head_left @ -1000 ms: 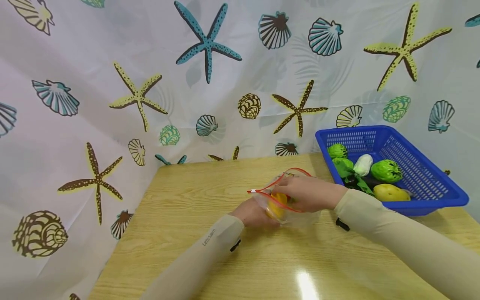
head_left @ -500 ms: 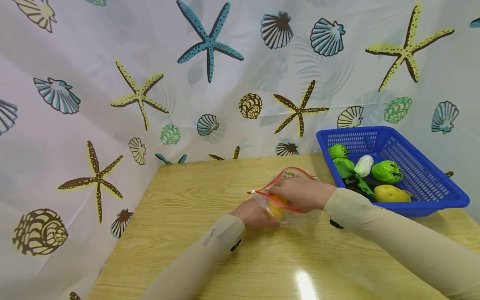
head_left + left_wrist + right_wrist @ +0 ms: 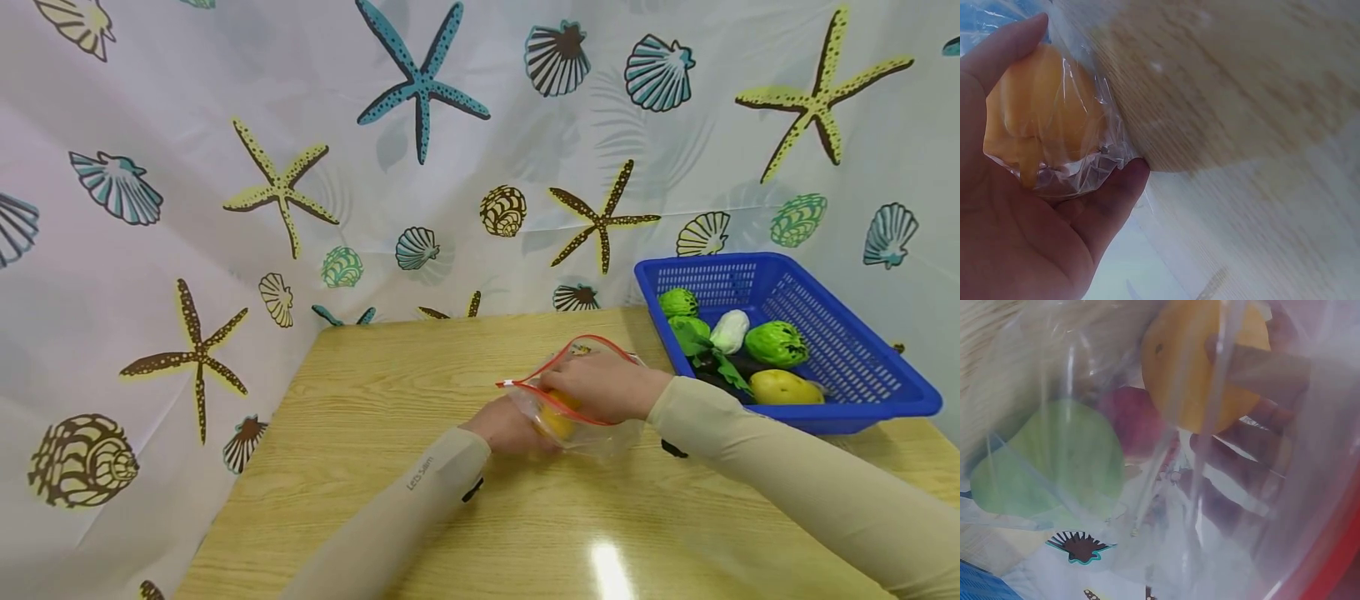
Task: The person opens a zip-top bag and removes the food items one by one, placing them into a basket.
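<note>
A clear zip bag (image 3: 604,447) with a red zip edge stands open-mouthed on the table. My left hand (image 3: 516,423) grips its left side from outside; in the left wrist view, thumb and fingers curl round the plastic and an orange-yellow lobed item (image 3: 1041,106) inside. My right hand (image 3: 609,386) reaches in through the mouth. The right wrist view shows its thumb and fingers about a round orange fruit (image 3: 1175,375), seen through plastic. Beside that lie a green pear (image 3: 1054,469) and a dark pink round item (image 3: 1132,422), both inside the bag.
To the right stands a blue plastic basket (image 3: 873,354) with green vegetables (image 3: 776,344), a white one (image 3: 730,332), dark ones and a yellow potato-like item (image 3: 786,387). Behind the wooden table (image 3: 375,375) hangs a shell-patterned curtain (image 3: 450,200).
My right hand has shifted slightly left and deeper into the bag, covering more of the orange fruit. The left hand keeps its hold on the bag.
</note>
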Tool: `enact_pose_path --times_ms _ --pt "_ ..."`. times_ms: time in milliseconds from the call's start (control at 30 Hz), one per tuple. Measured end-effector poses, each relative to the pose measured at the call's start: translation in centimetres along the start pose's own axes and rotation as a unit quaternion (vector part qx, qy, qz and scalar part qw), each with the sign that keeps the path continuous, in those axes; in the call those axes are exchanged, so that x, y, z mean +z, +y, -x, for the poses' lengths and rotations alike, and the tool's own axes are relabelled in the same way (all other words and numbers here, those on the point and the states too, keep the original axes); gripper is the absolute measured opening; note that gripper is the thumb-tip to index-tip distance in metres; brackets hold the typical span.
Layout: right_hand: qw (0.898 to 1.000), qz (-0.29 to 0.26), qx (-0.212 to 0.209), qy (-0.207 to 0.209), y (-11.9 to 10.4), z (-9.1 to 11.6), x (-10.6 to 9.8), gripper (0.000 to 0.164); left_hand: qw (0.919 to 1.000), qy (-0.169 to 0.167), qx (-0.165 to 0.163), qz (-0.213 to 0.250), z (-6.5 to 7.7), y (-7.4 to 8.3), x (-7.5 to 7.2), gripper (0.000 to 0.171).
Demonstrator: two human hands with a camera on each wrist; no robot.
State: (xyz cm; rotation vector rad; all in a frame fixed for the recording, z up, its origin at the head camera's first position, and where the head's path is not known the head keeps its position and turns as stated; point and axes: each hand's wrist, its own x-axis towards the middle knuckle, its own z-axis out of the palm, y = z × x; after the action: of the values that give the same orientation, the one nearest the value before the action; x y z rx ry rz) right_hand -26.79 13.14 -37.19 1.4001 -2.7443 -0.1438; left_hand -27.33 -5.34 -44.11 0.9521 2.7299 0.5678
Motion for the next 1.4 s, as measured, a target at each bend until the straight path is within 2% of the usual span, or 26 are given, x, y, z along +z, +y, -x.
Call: enact_pose_path --times_ms 233,400,533,600,767,867,933,1100,1267,1400 --pt "1.000 -0.009 -0.007 0.017 0.4 0.5 0.2 0.035 0.9999 0.007 0.009 0.007 -0.3 0.0 0.2 0.081" --pt "0.998 -0.058 -0.002 0.025 0.7 1.3 -0.5 0.035 0.9997 0.010 0.014 0.018 -0.3 0.0 0.1 0.083" --pt "0.994 -0.109 0.019 0.025 0.8 2.7 -2.1 0.040 0.9996 0.005 0.011 0.026 -0.4 0.1 0.0 0.087" --pt "0.991 -0.127 0.036 0.024 0.7 3.6 -3.1 0.042 0.9996 -0.002 -0.003 0.027 -0.3 0.1 0.0 0.089" --pt "0.987 -0.135 0.076 0.030 0.9 6.2 -5.9 0.041 0.9983 -0.018 -0.050 0.025 -0.3 0.4 0.0 0.073" --pt "0.985 -0.141 0.087 0.038 1.6 7.6 -7.3 0.040 0.9970 -0.024 -0.072 0.016 -0.2 0.5 0.0 0.065" --pt "0.984 -0.147 0.094 0.041 2.3 8.6 -8.2 0.037 0.9959 -0.026 -0.085 0.016 -0.1 0.5 -0.1 0.069" --pt "0.977 -0.160 0.133 0.049 4.0 11.1 -9.9 0.035 0.9923 -0.038 -0.118 0.005 0.2 0.7 -0.2 0.063" --pt "0.969 -0.157 0.182 0.052 6.1 13.5 -10.2 0.039 0.9917 -0.041 -0.122 0.006 0.3 0.8 -0.2 0.071" --pt "0.965 -0.143 0.217 0.028 8.1 15.1 -9.1 0.041 0.9921 -0.037 -0.120 0.004 0.3 0.8 -0.2 0.077"
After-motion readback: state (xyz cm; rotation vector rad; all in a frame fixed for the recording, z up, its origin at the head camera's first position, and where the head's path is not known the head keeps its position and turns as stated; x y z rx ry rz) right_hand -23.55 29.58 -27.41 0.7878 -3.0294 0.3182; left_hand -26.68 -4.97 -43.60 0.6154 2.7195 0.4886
